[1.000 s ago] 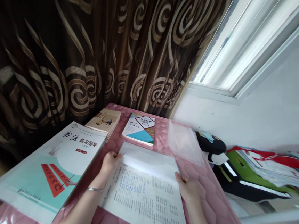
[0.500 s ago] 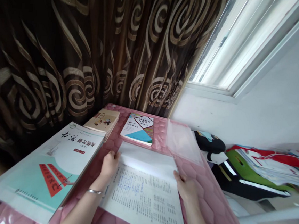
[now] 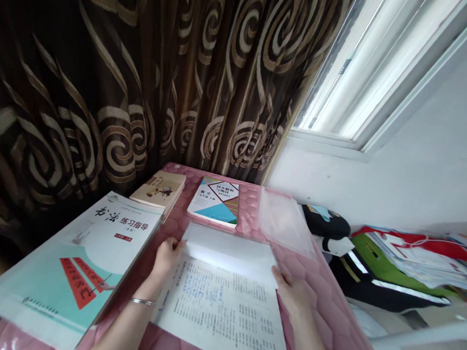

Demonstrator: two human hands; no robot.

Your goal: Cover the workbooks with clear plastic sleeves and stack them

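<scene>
A printed sheet of paper [image 3: 217, 315], with blue handwriting among its lines, lies low over the pink quilted cover. Its upper part is a blank, pale, shiny strip; whether that is a plastic sleeve I cannot tell. My left hand [image 3: 166, 255], a silver bangle on its wrist, pinches the left edge near the top. On the opposite edge, my right hand [image 3: 292, 292] grips with the thumb on top. Left of the sheet lies a large calligraphy workbook [image 3: 65, 269] with a white and teal cover. Just beyond the sheet is a smaller maths booklet [image 3: 215, 201].
Tan booklets [image 3: 158, 188] are stacked behind the workbook. A translucent plastic sheet [image 3: 284, 220] lies on the pink quilted surface [image 3: 327, 319] at the back right. Beyond its right edge are a dark bag [image 3: 323, 221] and a pile of papers [image 3: 426, 262]. A patterned curtain [image 3: 209, 75] hangs behind.
The view has shifted very slightly. My left hand and the sheet's left edge sit a touch further left and lower; both hands keep their hold.
</scene>
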